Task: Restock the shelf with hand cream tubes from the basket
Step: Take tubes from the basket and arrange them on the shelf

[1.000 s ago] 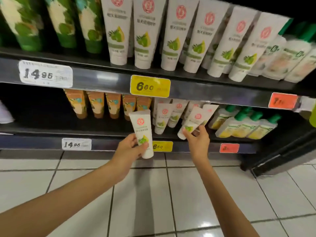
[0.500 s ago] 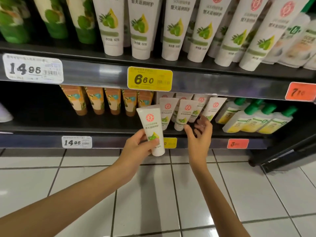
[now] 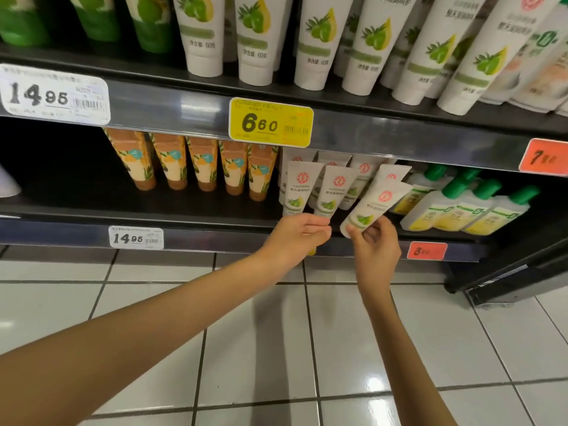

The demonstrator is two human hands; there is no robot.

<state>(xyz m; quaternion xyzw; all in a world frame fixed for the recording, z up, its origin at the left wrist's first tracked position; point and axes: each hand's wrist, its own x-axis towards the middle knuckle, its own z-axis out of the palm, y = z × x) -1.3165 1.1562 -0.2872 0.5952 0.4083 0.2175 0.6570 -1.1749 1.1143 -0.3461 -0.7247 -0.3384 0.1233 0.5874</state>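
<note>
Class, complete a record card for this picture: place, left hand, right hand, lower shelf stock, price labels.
place: shop shelving above a tiled floor
left hand: fingers reach the cap ends of the standing tubes; grip unclear
right hand: pinches a tilted hand cream tube near its cap end
lower shelf stock: orange tubes on the left, green-capped bottles on the right
price labels: yellow tag reads 6.60; white tag reads 14.95
</note>
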